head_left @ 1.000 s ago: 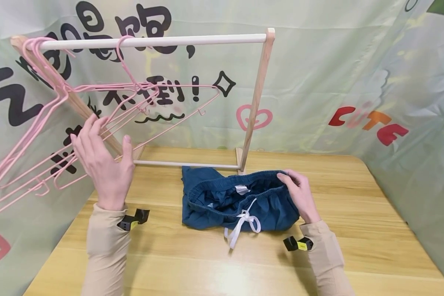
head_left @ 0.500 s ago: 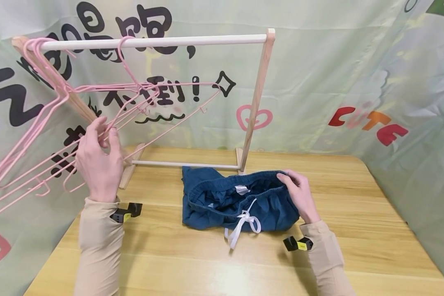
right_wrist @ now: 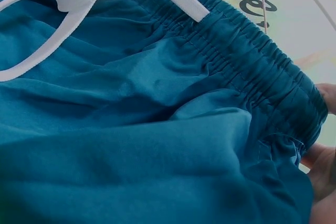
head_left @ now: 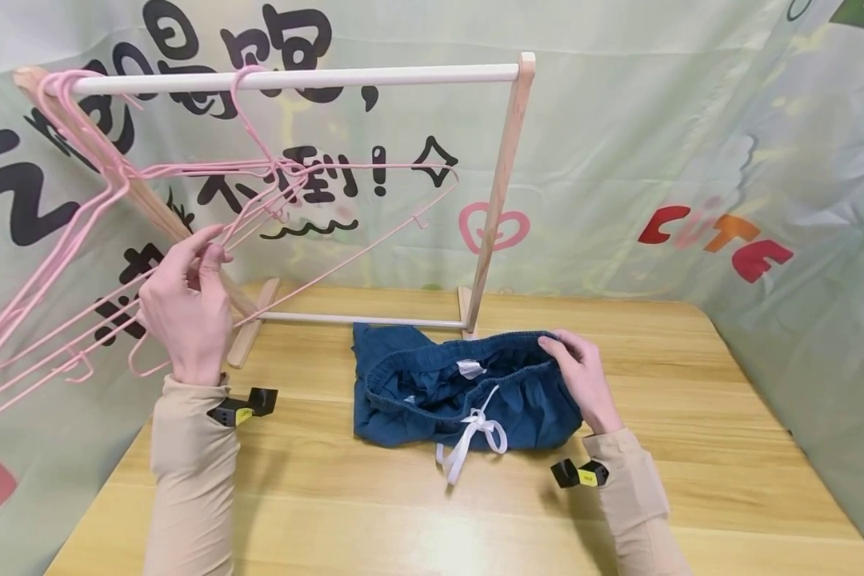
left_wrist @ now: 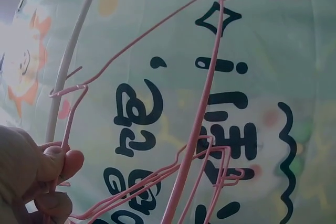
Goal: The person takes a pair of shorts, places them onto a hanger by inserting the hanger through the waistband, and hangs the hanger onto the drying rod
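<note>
Thumb and fingers of my left hand [head_left: 190,308] pinch a pink clothes hanger [left_wrist: 201,103], whose hook is still over the rack's top rod in the head view. On the table lies a pair of dark blue drawstring shorts or trousers [head_left: 540,408], bunched, with the elastic waist open upward. A white drawstring [head_left: 475,424] is tied in a bow at its front. My right hand [head_left: 586,384] grips the right end of the waistband, thumb on the outer side; its other fingers are partly hidden. Garment leg length cannot be told.
A clothes rack with wooden posts [head_left: 506,160] and a white top rod [head_left: 374,77] stands at the back of the wooden table [head_left: 691,448]. Several more pink hangers [head_left: 79,216] hang at its left end. A printed cloth [head_left: 619,120] surrounds the table.
My left hand, earlier spread beside the hangers, has closed its fingers on one. That hanger's far end has swung right. My right hand and the blue garment stay put.
</note>
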A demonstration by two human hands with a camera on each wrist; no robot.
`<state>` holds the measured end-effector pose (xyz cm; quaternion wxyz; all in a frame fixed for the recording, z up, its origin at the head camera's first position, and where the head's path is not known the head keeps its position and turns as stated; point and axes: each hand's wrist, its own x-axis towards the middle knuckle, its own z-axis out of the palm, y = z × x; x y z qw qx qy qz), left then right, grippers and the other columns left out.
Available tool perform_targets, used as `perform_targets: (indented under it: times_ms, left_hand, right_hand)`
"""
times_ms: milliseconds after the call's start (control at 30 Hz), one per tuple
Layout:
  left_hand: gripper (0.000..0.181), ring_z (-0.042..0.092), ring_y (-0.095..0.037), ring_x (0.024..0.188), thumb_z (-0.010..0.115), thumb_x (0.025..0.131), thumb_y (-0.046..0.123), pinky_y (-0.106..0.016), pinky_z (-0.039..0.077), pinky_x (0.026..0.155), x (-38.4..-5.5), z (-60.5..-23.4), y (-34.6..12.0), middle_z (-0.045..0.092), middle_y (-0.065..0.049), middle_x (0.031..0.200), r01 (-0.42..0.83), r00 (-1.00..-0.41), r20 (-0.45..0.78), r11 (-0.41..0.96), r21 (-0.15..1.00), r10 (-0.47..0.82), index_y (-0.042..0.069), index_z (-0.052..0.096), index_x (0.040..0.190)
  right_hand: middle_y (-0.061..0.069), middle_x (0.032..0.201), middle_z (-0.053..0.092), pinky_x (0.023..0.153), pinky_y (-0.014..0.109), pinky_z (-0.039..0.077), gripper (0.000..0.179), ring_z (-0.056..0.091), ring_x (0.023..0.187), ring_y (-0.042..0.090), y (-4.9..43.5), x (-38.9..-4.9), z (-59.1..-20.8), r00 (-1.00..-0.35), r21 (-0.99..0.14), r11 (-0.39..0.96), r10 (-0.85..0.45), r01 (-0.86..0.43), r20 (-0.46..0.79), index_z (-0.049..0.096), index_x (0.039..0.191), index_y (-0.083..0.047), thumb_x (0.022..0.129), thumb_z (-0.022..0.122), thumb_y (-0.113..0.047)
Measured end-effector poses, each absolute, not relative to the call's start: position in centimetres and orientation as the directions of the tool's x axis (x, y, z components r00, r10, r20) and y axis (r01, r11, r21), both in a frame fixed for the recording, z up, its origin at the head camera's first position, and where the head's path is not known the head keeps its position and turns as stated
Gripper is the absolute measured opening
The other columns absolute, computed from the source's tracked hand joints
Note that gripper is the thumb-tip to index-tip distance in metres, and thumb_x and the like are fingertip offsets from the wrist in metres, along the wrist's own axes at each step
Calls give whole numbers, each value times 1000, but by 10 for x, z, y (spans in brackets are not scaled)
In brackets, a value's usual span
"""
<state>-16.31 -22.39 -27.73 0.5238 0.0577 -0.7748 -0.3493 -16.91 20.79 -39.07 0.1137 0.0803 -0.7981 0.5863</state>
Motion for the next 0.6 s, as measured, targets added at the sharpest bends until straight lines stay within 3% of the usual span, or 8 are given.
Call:
perform_targets:
  times_ms: [100, 267, 333, 600]
  left_hand:
    - [28, 41, 23, 64, 60, 100, 39, -9, 30, 62, -164, -276, -225, 78, -6, 90, 283, -430, 770, 740, 610, -471, 23, 78, 113]
    - [22, 41, 20, 65, 62, 99, 38, -11, 27, 64, -163, -274, -230, 58, 38, 80, 264, -400, 755, 724, 638, -520, 30, 79, 110]
    - [20, 40, 21, 65, 63, 99, 37, -12, 26, 65, -162, -274, -231, 50, 49, 78, 251, -395, 748, 721, 646, -533, 31, 79, 110]
    - [19, 46, 23, 70, 65, 98, 26, -15, 25, 65, -161, -273, -233, 51, 45, 79, 242, -378, 725, 695, 677, -575, 34, 80, 108]
  right_hand:
    - [-4, 77, 49, 69, 24, 36, 29, 44, 73, 11, 208, -170, -391, -961, -918, 299, 5, -261, 275, 63, 94, 5, 103, 57, -22]
    - [-4, 78, 50, 69, 23, 37, 28, 44, 73, 9, 208, -171, -392, -960, -918, 295, 9, -265, 280, 64, 94, 5, 103, 57, -21]
    - [-6, 77, 50, 68, 23, 37, 28, 44, 72, 9, 208, -172, -392, -959, -917, 295, 11, -267, 283, 63, 93, 5, 102, 58, -20]
    - [-10, 73, 47, 67, 24, 35, 28, 43, 71, 10, 208, -172, -393, -959, -918, 292, 8, -270, 285, 62, 89, 5, 102, 58, -20]
